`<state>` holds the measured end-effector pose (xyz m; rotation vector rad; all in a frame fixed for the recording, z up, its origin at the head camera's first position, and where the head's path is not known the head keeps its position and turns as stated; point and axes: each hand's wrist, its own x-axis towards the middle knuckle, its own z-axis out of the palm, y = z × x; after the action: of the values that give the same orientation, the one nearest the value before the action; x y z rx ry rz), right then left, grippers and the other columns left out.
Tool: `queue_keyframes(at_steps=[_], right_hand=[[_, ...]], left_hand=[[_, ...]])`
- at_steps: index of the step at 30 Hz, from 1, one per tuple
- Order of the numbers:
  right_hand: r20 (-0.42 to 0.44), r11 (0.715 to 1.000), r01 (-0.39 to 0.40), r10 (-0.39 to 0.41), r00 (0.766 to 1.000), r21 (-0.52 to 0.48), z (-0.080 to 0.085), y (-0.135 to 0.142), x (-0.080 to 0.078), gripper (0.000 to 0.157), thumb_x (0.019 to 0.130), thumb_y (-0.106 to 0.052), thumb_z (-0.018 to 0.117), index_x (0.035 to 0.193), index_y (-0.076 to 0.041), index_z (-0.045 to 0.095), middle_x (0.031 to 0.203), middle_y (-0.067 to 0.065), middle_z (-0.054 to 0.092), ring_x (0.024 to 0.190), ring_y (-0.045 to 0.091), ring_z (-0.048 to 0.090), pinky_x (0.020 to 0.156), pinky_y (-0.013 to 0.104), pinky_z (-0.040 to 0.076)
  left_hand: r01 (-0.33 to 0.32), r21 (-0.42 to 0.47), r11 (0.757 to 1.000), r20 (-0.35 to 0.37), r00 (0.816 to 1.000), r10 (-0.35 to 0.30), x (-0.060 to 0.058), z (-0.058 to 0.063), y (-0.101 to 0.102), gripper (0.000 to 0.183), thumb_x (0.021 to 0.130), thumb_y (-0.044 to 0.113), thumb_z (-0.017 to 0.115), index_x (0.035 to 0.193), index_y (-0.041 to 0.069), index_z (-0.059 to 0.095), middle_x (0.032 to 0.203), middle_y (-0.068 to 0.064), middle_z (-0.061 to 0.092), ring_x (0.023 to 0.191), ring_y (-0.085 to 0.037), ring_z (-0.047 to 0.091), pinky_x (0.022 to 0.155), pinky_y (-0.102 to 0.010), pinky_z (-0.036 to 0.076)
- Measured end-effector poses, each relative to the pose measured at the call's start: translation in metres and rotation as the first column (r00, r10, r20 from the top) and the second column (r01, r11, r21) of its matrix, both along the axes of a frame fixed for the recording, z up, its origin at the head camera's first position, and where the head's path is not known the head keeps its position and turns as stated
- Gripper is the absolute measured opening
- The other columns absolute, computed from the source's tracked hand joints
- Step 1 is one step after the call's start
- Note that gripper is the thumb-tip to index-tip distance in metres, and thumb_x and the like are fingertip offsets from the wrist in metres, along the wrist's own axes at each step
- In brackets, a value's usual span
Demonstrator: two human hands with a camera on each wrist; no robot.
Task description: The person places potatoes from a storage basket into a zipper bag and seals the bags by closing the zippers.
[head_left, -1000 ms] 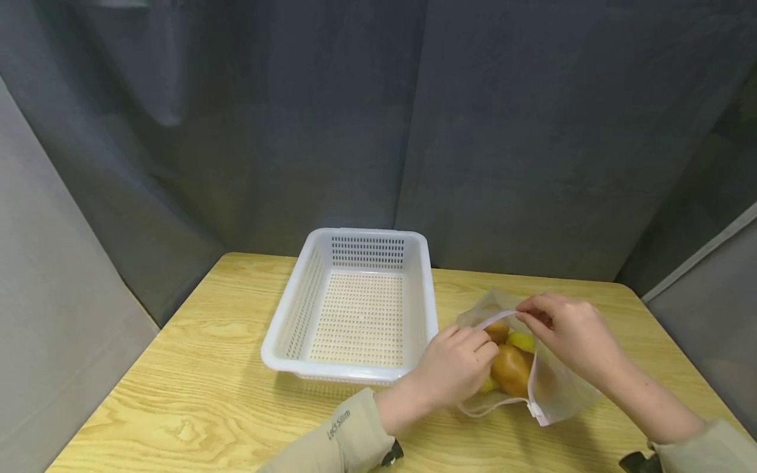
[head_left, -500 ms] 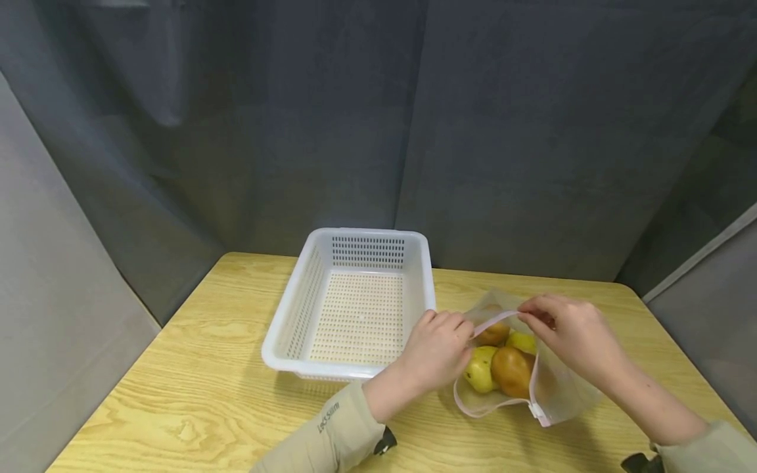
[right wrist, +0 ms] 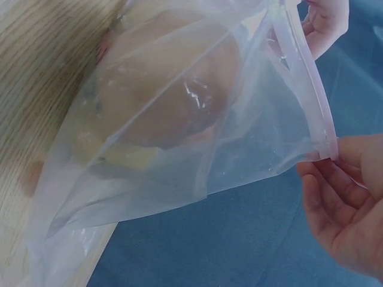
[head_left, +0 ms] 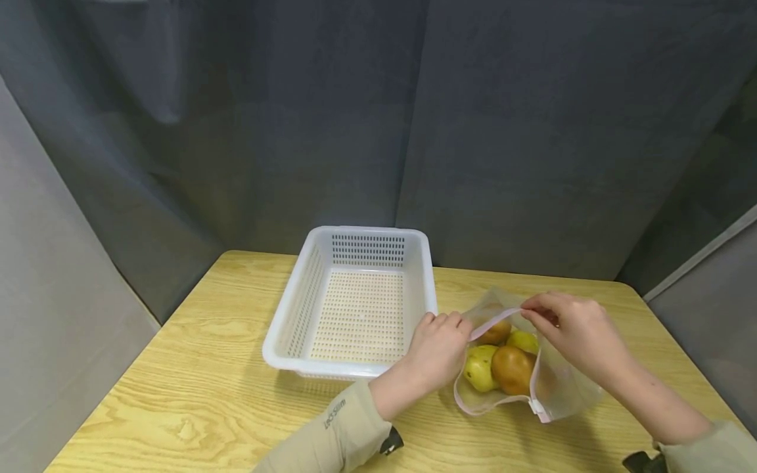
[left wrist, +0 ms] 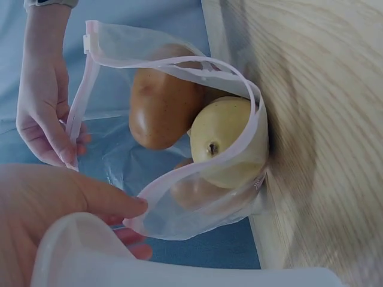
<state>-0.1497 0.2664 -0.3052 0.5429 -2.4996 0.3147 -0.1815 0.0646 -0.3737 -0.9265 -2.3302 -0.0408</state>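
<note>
A clear zip bag (head_left: 568, 394) with a pink-white rim and a slider stands with its mouth wide apart on the right of the table. Inside lie a yellow pear (head_left: 480, 369), a brown pear (head_left: 512, 370), and further yellow and brown fruit partly hidden behind them. My left hand (head_left: 434, 348) pinches the rim's left corner between thumb and fingers, as the left wrist view shows. At the far right part of the rim, my right hand (head_left: 582, 335) pinches the edge between thumb and fingertips; the right wrist view shows this grip (right wrist: 350, 203) closely.
A white perforated plastic basket (head_left: 349, 369) stands on the wooden table (head_left: 177, 394), left of the bag and close beside my left hand. Dark grey curtains (head_left: 355, 131) hang behind the table, and pale panels stand at both sides.
My left hand has shifted left, drawing the bag's left corner outward. The mouth is wider and the front yellow pear now shows fully. My right hand has barely moved.
</note>
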Motion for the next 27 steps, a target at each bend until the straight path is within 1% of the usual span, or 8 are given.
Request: queue_keyframes(at_steps=[3,8,11,14,15,18,22,27], right_hand=[[0.000,1.000,0.003,-0.003,1.000,-0.001,0.000,0.001,0.000,0.009,0.071,-0.009,0.073,0.077,-0.013,0.067,0.072,-0.002,0.066,0.056,0.008,0.058,0.049,0.023,0.047],[0.002,1.000,0.011,-0.011,1.000,-0.004,0.000,0.002,0.002,0.009,0.071,-0.009,0.073,0.077,-0.013,0.068,0.072,-0.002,0.066,0.056,0.008,0.058,0.050,0.023,0.047],[0.005,1.000,0.014,-0.014,1.000,-0.007,-0.001,0.002,0.003,0.009,0.071,-0.009,0.073,0.077,-0.013,0.068,0.072,-0.002,0.065,0.056,0.007,0.057,0.050,0.023,0.047],[0.013,1.000,0.019,-0.018,1.000,-0.017,-0.003,0.003,0.005,0.009,0.071,-0.009,0.073,0.077,-0.013,0.068,0.072,-0.002,0.065,0.057,0.007,0.057,0.050,0.022,0.047],[0.015,1.000,0.021,-0.020,1.000,-0.021,-0.004,0.003,0.005,0.009,0.072,-0.009,0.073,0.077,-0.013,0.068,0.072,-0.002,0.065,0.056,0.007,0.057,0.050,0.022,0.047],[0.017,0.999,0.027,-0.026,1.000,-0.032,-0.005,0.004,0.007,0.009,0.072,-0.008,0.073,0.078,-0.012,0.068,0.072,-0.002,0.066,0.056,0.007,0.058,0.050,0.022,0.048],[0.010,0.999,0.030,-0.030,0.999,-0.043,-0.008,0.005,0.009,0.010,0.071,-0.008,0.074,0.078,-0.013,0.068,0.071,-0.003,0.066,0.055,0.005,0.057,0.050,0.022,0.048],[0.005,0.997,0.033,-0.033,0.999,-0.062,-0.013,0.005,0.013,0.013,0.069,-0.008,0.075,0.078,-0.013,0.067,0.070,-0.006,0.064,0.055,0.000,0.054,0.049,0.020,0.047]], left_hand=[[0.002,0.014,1.000,0.000,1.000,-0.002,-0.001,0.000,0.001,0.011,0.077,0.025,0.062,0.086,0.018,0.062,0.078,0.008,0.060,0.064,-0.007,0.055,0.056,-0.021,0.034],[0.011,0.020,1.000,0.008,1.000,-0.011,-0.002,0.000,0.003,0.009,0.075,0.024,0.064,0.083,0.019,0.064,0.075,0.010,0.061,0.063,-0.006,0.056,0.056,-0.020,0.035],[0.007,0.016,1.000,0.020,1.000,-0.007,-0.003,0.001,0.003,0.010,0.073,0.025,0.066,0.083,0.021,0.066,0.076,0.011,0.062,0.063,-0.005,0.056,0.057,-0.020,0.036],[0.000,0.013,1.000,0.036,0.999,-0.001,-0.003,0.002,0.002,0.014,0.073,0.026,0.067,0.087,0.024,0.068,0.077,0.013,0.064,0.063,-0.005,0.056,0.058,-0.019,0.036],[-0.001,0.018,1.000,0.041,0.999,0.000,-0.003,0.002,0.002,0.015,0.073,0.025,0.067,0.088,0.025,0.069,0.078,0.013,0.064,0.062,-0.004,0.056,0.058,-0.019,0.035],[-0.001,0.052,0.999,0.046,0.999,-0.002,-0.004,0.003,0.001,0.012,0.073,0.023,0.068,0.084,0.027,0.069,0.073,0.014,0.064,0.060,-0.004,0.055,0.057,-0.018,0.035],[0.012,0.098,0.995,0.046,0.999,-0.017,-0.005,0.003,0.000,0.006,0.072,0.022,0.069,0.077,0.026,0.069,0.066,0.013,0.061,0.057,-0.004,0.055,0.055,-0.017,0.034],[0.023,0.114,0.993,0.069,0.997,-0.031,-0.006,0.002,0.000,0.008,0.073,0.020,0.069,0.079,0.025,0.069,0.066,0.012,0.060,0.056,-0.004,0.054,0.055,-0.017,0.034]])
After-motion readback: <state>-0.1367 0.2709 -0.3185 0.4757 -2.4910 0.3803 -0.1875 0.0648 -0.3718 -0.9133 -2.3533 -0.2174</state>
